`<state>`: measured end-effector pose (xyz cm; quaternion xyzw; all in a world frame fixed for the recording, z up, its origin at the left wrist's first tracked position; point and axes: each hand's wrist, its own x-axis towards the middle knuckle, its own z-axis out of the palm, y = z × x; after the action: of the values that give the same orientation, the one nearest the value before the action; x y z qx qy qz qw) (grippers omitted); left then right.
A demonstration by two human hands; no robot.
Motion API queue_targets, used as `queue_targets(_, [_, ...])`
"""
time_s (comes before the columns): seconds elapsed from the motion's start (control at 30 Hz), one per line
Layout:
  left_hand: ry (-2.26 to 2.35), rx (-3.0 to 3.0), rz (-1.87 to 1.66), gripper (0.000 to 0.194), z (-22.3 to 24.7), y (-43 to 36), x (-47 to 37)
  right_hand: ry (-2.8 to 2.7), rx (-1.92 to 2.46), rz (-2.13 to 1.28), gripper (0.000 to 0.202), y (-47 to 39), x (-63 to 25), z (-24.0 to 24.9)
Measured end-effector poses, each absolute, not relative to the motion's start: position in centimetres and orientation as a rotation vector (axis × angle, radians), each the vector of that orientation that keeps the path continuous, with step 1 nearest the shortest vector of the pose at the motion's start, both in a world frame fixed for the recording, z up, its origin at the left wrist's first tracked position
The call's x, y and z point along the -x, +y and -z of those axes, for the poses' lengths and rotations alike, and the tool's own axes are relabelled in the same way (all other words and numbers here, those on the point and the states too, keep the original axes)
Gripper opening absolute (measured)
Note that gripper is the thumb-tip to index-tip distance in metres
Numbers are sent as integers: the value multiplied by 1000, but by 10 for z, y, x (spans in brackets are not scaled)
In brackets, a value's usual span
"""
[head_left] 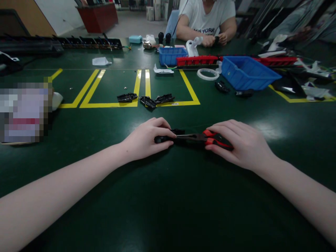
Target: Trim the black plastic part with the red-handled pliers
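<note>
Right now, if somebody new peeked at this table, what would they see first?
Two bare hands meet at the middle of the dark green table: the left hand presses a small black plastic part, and the right hand grips red-handled pliers whose tip touches that part. Behind them lie yellow tape lines and a big blue bin at the right.

Green table bears blue bins, black parts, perhaps tape.

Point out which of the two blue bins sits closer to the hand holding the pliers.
The larger blue bin, right of the yellow lines; the smaller blue bin sits farther back, by the co-worker.
</note>
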<state>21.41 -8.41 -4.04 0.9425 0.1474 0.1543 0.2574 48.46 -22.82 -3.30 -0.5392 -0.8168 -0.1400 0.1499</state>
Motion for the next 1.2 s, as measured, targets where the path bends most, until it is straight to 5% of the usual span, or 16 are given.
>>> queue_targets(1.2, [254,-2541,-525,26,42,-83,-213,-2407,1526,492,35,-229,-484,33])
